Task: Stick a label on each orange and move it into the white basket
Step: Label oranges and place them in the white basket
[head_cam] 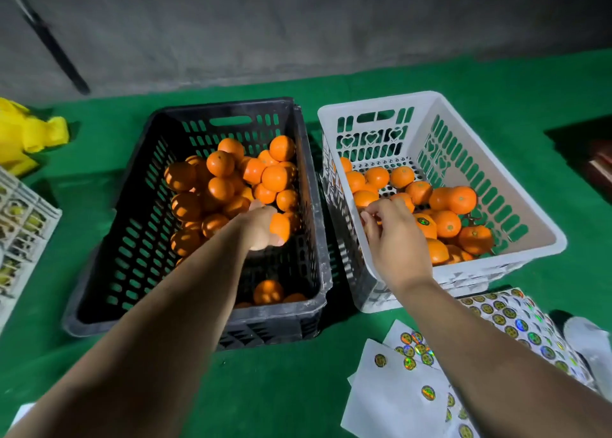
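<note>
Orange (280,226): one, gripped in the left hand (261,227), fingers curled round it, low inside the black crate (306,159); no label visible on it.

Unlabelled stock: a heap of oranges (228,179) at the crate's far end, a few more near its front wall. By appearance, well over half the lot.

White basket (516,186), just right of the crate: a partial layer of oranges; one labelled orange (425,224) shows its sticker.

Right hand (392,235): over the basket's near side, fingers bent and drawn together; whether they hold anything, cannot tell.

Label sheets (407,381): on the green counter (281,388), front right, many stickers remaining.
</note>
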